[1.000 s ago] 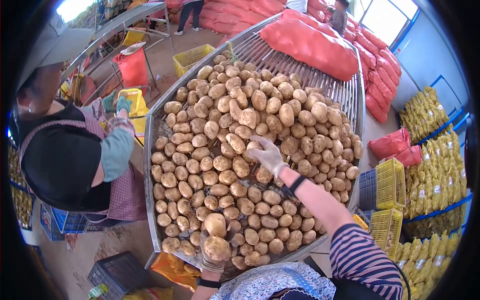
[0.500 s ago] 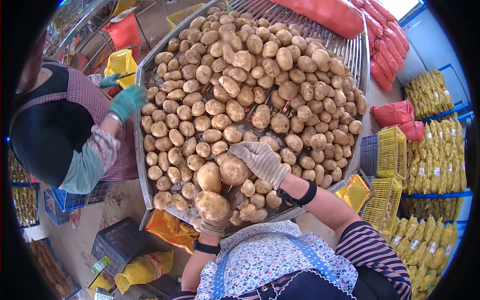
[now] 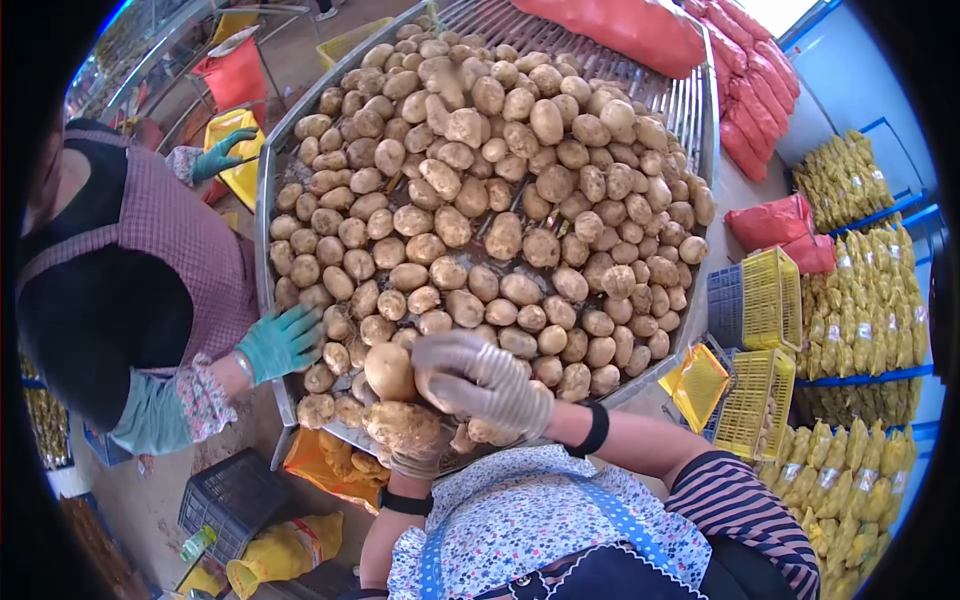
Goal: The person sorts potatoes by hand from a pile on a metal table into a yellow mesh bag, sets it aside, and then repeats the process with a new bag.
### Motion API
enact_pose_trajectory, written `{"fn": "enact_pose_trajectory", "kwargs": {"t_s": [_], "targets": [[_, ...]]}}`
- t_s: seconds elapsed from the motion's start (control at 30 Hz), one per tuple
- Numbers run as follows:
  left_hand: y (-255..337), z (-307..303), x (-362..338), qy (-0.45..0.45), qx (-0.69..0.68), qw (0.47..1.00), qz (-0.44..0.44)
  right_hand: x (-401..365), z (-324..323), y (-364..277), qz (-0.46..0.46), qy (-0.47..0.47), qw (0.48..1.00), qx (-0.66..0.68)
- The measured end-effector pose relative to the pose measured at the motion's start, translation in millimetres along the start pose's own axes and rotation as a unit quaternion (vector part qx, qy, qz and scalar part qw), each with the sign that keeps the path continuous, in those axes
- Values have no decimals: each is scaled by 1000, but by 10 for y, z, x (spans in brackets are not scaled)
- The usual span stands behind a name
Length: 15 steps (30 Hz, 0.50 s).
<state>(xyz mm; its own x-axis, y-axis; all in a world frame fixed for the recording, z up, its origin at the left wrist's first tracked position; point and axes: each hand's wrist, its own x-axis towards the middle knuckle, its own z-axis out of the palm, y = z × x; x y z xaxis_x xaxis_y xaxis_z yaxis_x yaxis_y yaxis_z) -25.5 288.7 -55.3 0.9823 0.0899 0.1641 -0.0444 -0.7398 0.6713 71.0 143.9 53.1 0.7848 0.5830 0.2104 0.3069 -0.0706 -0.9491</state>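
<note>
Many potatoes (image 3: 505, 236) cover a metal-edged sorting table (image 3: 268, 215) in front of me. My left hand (image 3: 415, 464), in a pale glove, is low at the near edge, mostly hidden under a large rough potato (image 3: 402, 427) that it supports. A smooth large potato (image 3: 389, 372) rests just beyond that one. My right hand (image 3: 487, 382), gloved and blurred, curls over another large potato (image 3: 433, 388), which shows partly beneath its fingers.
At the left a co-worker's teal-gloved hand (image 3: 280, 345) lies at the table's edge. Red sacks (image 3: 615, 35) lie at the far side. Yellow crates (image 3: 770, 300) and shelves of bagged potatoes (image 3: 865, 310) stand right, a dark crate (image 3: 235, 500) lower left.
My right hand has moved nearer my body, still at a large potato. The co-worker's near hand has come down along the table's left edge. The whole view has shifted slightly.
</note>
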Motion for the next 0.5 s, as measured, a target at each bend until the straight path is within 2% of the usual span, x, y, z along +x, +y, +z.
{"fn": "enact_pose_trajectory", "kwargs": {"t_s": [0.03, 0.07, 0.13, 0.17, 0.2, 0.23, 0.27, 0.33, 0.4, 0.47, 0.5], "targets": [[2, -6, -34, -2, 24, 1000, 2, -54, 51, 101, -65, -13, 997, -40], [17, 1, -62, 0, 55, 998, 9, -64, 113, 59, 84, 5, 995, 46], [47, 3, -75, 7, 103, 994, 21, -16, 93, 124, 136, 4, 984, 114], [15, -13, -91, 0, 73, 997, 6, 5, 14, 161, 168, 13, 978, 125], [-19, -20, -95, -6, 38, 999, -6, 63, -68, 94, 225, 76, 945, 224], [-59, -35, -96, -13, 3, 1000, -19, 97, -234, 389, 80, 75, 994, -22], [-98, -49, -110, -20, -27, 999, -32, 129, -439, 730, -71, 68, 959, -265], [-180, -72, -111, -32, -102, 992, -65, 266, -859, 878, -83, 81, 889, -444], [-253, -90, -122, -47, -203, 971, -115, 343, -1137, 979, 108, 156, 938, -291], [-300, -122, -129, -61, -336, 922, -184, 332, -1394, 1173, 139, 167, 889, -403], [-305, -127, -117, -66, -416, 880, -220, 361, -1456, 1163, 178, 157, 880, -411]]}}
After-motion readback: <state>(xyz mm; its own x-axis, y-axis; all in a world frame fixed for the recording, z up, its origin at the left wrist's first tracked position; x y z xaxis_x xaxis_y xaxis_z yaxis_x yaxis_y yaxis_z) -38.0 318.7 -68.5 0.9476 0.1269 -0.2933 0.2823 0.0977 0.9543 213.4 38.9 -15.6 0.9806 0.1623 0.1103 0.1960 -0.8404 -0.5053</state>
